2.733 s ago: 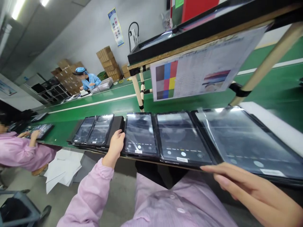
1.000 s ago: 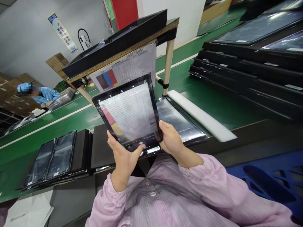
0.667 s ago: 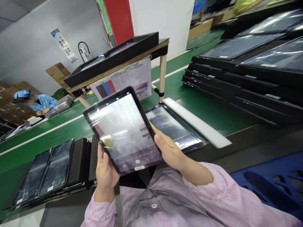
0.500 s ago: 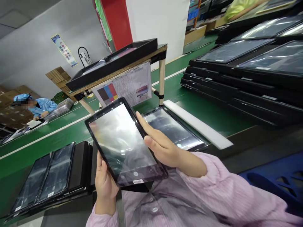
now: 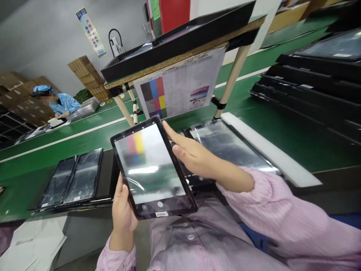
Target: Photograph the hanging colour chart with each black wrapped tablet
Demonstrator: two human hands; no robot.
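My left hand (image 5: 122, 211) grips the lower left edge of a black tablet (image 5: 150, 167), holding it tilted above my lap. Its lit screen shows a blurred camera picture with coloured squares. My right hand (image 5: 188, 153) lies along the tablet's right edge with the fingers stretched out flat, touching its side. Straight ahead a printed colour chart (image 5: 180, 87) hangs from a small raised stand (image 5: 180, 37).
More tablets lie in black trays on the green belt: a pair (image 5: 73, 180) at left, one (image 5: 229, 143) right of my hand. A white foam strip (image 5: 270, 148) runs beside it. Stacked black trays (image 5: 313, 86) fill the far right. A person in blue (image 5: 58, 103) works at back left.
I lifted one tablet from the row on the belt and held it up with both hands. My right hand then let go of its edge and stretched out flat; the camera turned left.
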